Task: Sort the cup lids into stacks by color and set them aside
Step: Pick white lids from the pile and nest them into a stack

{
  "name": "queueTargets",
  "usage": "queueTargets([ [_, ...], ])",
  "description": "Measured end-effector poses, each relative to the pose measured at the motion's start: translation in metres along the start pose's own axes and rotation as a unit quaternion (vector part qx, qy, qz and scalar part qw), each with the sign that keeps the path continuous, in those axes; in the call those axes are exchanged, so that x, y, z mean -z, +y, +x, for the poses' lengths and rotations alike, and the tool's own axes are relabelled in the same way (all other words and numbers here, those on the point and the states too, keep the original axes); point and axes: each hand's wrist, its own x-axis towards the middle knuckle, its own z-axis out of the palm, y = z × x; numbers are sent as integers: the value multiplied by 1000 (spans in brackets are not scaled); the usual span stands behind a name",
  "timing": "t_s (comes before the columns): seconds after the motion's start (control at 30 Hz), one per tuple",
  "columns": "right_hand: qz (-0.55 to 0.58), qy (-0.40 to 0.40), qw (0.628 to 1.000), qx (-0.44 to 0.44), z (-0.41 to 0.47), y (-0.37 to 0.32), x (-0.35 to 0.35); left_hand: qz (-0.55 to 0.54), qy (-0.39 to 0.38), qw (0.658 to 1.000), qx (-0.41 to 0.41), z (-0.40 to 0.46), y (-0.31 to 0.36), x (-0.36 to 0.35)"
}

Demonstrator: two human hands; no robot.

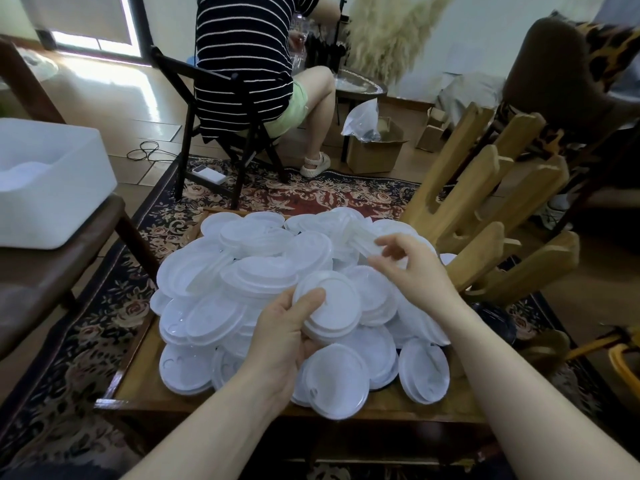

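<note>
A big heap of white cup lids (263, 268) covers a low wooden table (138, 386). My left hand (280, 337) grips a small stack of white lids (337, 313) above the near part of the heap, thumb pressed on the top lid. My right hand (412, 268) hovers over the far right of the heap, its thumb and fingers pinching the edge of a white lid (363, 237) there. All lids in sight look white.
A white bin (52, 188) sits on a dark bench at the left. A wooden rack (491, 216) stands against the table's right side. A person in a striped top sits on a folding chair (221, 98) beyond the table. Cardboard boxes (374, 150) lie on the floor.
</note>
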Motion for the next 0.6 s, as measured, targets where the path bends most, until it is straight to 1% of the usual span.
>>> queueTargets([
  [0.03,-73,31,997,13,8,6,-3,-2,0,1000,6,0,-1,1],
  [0.07,-123,47,991,19,15,10,-6,-5,-2,1000,10,0,-1,2],
  [0.17,-211,67,975,25,32,16,-14,-8,-19,1000,7,1,-1,4],
  [0.23,-240,75,967,27,38,19,-19,-8,-25,1000,1,2,-1,6],
  [0.33,-226,87,970,27,41,19,-21,-2,-21,1000,-4,5,0,9],
  [0.43,-188,104,976,22,39,14,-14,1,-20,1000,-7,7,1,9],
  [0.47,-158,112,981,17,37,10,-9,1,-21,1000,-8,7,2,9],
  [0.5,-103,119,987,5,33,7,-3,1,-24,1000,-11,7,2,8],
  [0.53,-21,122,992,-18,28,3,3,3,-28,1000,-13,6,2,8],
  [0.57,81,119,988,-55,22,-2,10,6,-32,999,-14,5,2,7],
  [0.6,185,109,972,-98,14,-8,17,7,-36,999,-14,4,3,6],
])
